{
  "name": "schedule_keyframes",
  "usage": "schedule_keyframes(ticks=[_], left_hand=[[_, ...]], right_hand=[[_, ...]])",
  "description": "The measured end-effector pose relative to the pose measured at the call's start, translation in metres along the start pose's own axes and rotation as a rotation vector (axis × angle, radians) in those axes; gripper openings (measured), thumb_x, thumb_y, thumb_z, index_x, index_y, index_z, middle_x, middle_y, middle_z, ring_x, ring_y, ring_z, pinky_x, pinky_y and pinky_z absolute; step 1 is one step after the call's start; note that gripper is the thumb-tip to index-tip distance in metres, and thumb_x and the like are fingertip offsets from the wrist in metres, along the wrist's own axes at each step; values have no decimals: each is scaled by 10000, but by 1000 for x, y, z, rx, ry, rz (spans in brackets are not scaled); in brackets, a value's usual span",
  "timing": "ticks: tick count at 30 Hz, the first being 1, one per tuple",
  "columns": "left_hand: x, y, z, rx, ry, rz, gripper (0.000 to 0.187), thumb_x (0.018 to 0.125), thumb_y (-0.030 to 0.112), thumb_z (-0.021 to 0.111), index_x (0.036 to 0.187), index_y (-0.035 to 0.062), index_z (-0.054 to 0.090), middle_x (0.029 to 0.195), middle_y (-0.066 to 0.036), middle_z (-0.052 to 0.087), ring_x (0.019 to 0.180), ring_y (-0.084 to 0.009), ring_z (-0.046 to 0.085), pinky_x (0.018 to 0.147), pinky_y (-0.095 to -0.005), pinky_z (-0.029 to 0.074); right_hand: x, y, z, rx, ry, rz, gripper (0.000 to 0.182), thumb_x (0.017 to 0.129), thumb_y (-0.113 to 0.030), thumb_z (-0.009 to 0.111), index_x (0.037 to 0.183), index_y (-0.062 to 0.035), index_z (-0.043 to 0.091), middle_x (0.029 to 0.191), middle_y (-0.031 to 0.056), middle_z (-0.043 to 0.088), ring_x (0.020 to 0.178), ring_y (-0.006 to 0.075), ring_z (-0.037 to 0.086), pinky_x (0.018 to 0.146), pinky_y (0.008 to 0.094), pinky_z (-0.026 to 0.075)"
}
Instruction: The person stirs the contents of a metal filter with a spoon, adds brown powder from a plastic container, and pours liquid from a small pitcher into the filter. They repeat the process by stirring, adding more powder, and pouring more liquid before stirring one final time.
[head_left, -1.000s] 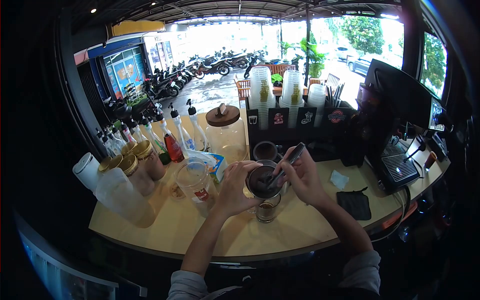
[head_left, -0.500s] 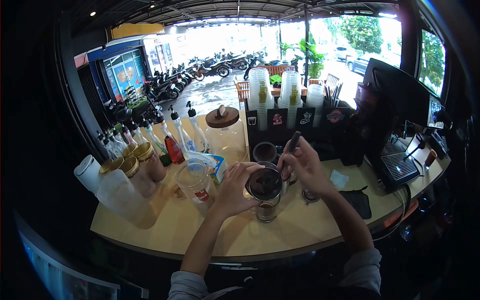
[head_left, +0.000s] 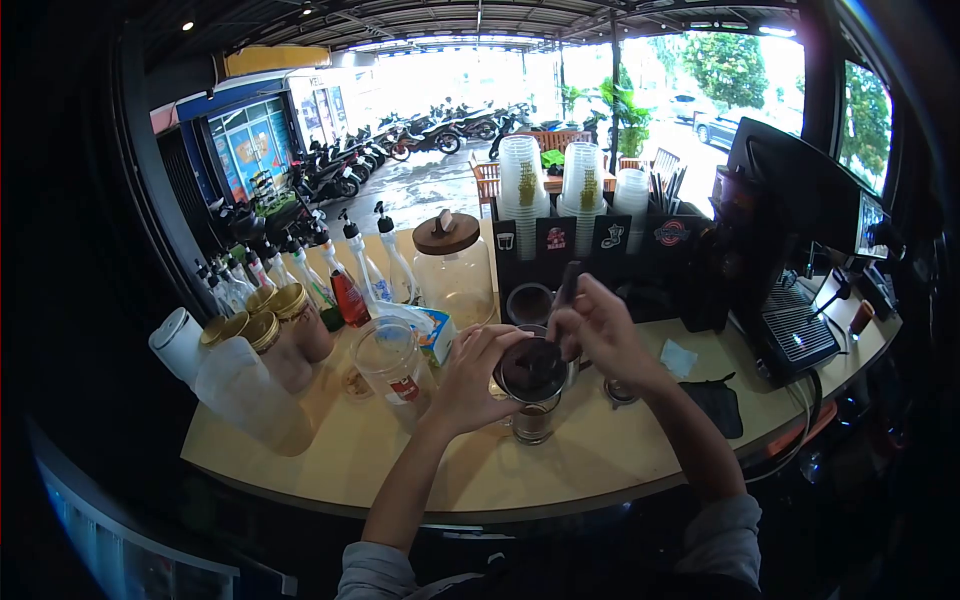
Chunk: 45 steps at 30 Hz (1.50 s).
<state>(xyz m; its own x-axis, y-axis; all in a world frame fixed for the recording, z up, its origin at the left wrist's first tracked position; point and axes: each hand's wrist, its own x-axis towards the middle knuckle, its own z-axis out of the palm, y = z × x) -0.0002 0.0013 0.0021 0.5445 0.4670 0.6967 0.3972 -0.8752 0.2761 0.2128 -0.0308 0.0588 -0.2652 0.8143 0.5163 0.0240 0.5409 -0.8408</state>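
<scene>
Left hand (head_left: 472, 378): grasping round, pale-rimmed, dark-filled cup (head_left: 528, 370), above short clear drinking glass (head_left: 533, 432) | Right hand (head_left: 600, 328): gripping slim black-handled utensil (head_left: 571, 284), above-right of glass | Risk: likely spillage onto glass or tabletop (head_left: 610, 470) if utensil levers cup sideways.

1. Daylight glares white through the wide, open shopfront (head_left: 430, 78).
2. Soft shadows lie across the smooth, pale-yellow counter (head_left: 600, 462) before me.
3. Wide-angle distortion bows the edges; corners sink into black.

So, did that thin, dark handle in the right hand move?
Yes: the top of the handle moved left, judged against the black, box-shaped cup holder.
</scene>
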Motion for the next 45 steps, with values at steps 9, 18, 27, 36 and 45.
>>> schedule_keyframes(ticks=[9, 18, 27, 36, 45], left_hand=[[1, 2, -1, 28, -20, -7, 819, 552, 323, 845, 1267, 144, 490, 1208, -49, 507, 1181, -265, 501, 1082, -490, 286], [6, -1, -3, 14, -18, -112, 821, 566, 354, 848, 1269, 126, 492, 1196, -72, 553, 1175, -278, 526, 1072, -480, 300], [10, 1, -3, -120, -38, -286, 805, 554, 405, 872, 1216, 68, 562, 1148, -110, 606, 1090, -296, 584, 1005, -426, 400], [0, -2, 5, -115, -10, -292, 806, 571, 399, 885, 1211, 32, 561, 1116, -122, 621, 1024, -273, 625, 899, -381, 496], [-5, 4, 9, -197, -48, -303, 823, 573, 365, 892, 1235, 24, 544, 1118, -132, 617, 999, -273, 640, 897, -373, 505]], right_hand=[[1, 0, -3, -84, -39, -11, 81, 985, -86, 475, 1040, -34, 449, 825, 83, 638, 634, 67, 590, 571, 211, 489], [-13, 12, -17, 195, 188, -87, 149, 987, -84, 450, 1101, -71, 356, 928, 132, 613, 701, 147, 641, 615, 256, 548], [-27, 17, -23, 368, 286, -145, 112, 994, -96, 427, 1071, -58, 356, 992, 170, 554, 814, 255, 681, 702, 335, 608], [-29, 27, -19, 353, 281, -112, 122, 994, -114, 449, 1068, -52, 374, 995, 167, 553, 824, 253, 679, 709, 341, 608], [-29, 32, -9, 324, 225, -79, 103, 990, -80, 451, 1056, -75, 372, 993, 136, 574, 835, 206, 665, 713, 322, 593]])
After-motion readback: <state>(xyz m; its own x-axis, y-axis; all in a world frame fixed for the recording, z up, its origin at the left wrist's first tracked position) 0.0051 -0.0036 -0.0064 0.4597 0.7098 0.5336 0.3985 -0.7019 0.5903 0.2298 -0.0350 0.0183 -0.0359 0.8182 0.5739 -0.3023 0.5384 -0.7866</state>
